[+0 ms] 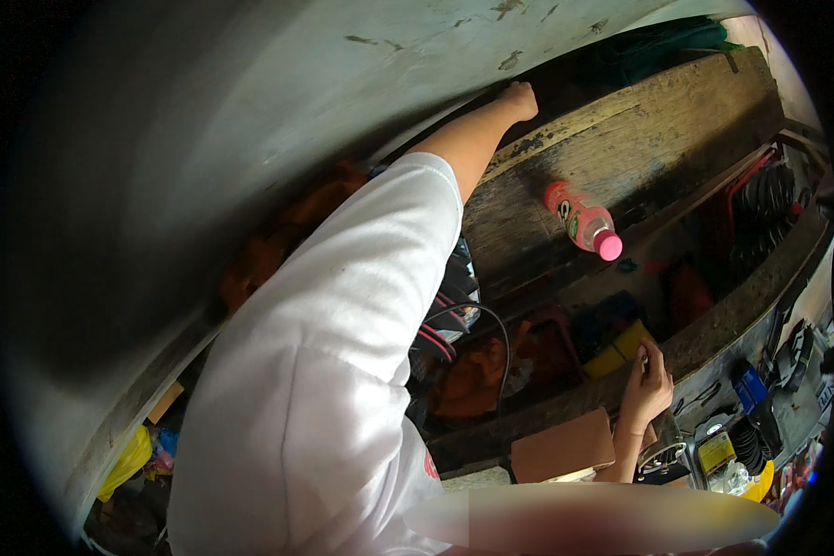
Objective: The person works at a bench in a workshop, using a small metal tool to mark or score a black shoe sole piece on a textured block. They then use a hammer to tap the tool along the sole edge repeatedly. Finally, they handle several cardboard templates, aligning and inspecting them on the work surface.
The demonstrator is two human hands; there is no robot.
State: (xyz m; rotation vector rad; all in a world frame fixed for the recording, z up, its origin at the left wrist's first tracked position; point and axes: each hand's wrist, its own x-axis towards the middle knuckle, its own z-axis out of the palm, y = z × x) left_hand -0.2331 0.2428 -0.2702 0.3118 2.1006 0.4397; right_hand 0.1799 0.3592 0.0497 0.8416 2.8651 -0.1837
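Note:
My left arm, in a white sleeve, stretches up across the view. At its end my left hand is curled closed at the dark gap between the wall and a worn wooden plank; what its fingers hold, if anything, is hidden. On the plank a bottle with a pink cap and a pink-red label lies or leans, its cap toward me. My right hand is raised at the lower right, near a yellow container, with thumb and fingers pinched together. Anything between them is too small to make out.
The pale wall bounds the left and top. Dark green cloth or netting fills the far gap. Below the plank, a second wooden beam fronts orange bags. A brown box-like thing and cluttered tools lie near my right forearm.

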